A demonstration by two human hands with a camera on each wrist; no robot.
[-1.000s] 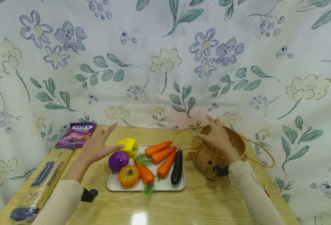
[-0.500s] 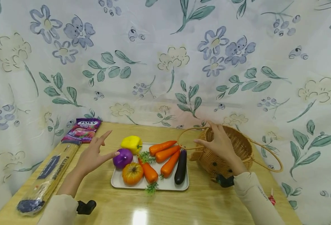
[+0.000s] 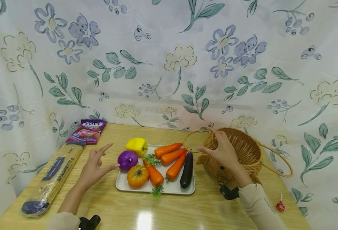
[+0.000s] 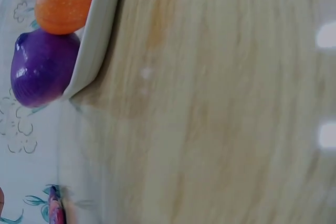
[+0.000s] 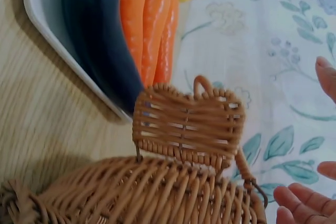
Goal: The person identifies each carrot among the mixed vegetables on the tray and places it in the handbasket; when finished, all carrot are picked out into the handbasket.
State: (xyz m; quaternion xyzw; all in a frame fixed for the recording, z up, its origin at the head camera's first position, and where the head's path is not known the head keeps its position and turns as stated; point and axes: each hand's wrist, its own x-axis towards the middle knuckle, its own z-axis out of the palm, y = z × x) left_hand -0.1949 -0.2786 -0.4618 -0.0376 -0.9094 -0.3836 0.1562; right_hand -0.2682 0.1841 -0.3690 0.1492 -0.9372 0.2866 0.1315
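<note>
Spaghetti pack (image 3: 54, 179): I see it lying lengthwise down the left side of the wooden table (image 3: 114, 207), its far end up against the berry bag.
Berry bag (image 3: 86, 131): far left, purple, lying flat with its printed face up.
Left hand (image 3: 92, 166): over the table between the spaghetti pack and the tray; I see thumb and index finger spread well apart, with nothing held.
Purple onion (image 3: 127, 160): at the tray's left edge, nearest to that hand; in my head view the thumb tip meets its outline, and I cannot tell whether they touch.
Yellow pepper (image 3: 135, 145): far left on the tray.
Pumpkin (image 3: 138, 176): orange, near left on the tray.
White tray (image 3: 173, 188): mid-table, bearing the vegetables.
Carrots (image 3: 176, 167): four, one just right of the pumpkin, three farther right.
Eggplant (image 3: 187, 171): along the tray's right side.
Right hand (image 3: 224, 153): at the basket's left rim, thumb parted wide from the fingers; I see nothing gripped, and cannot tell whether the fingertips touch the rim.
Wicker basket (image 3: 213, 166): right of the tray, mouth up, one loop handle out to each side.
Lollipop (image 3: 280, 206): red, near right.
</note>
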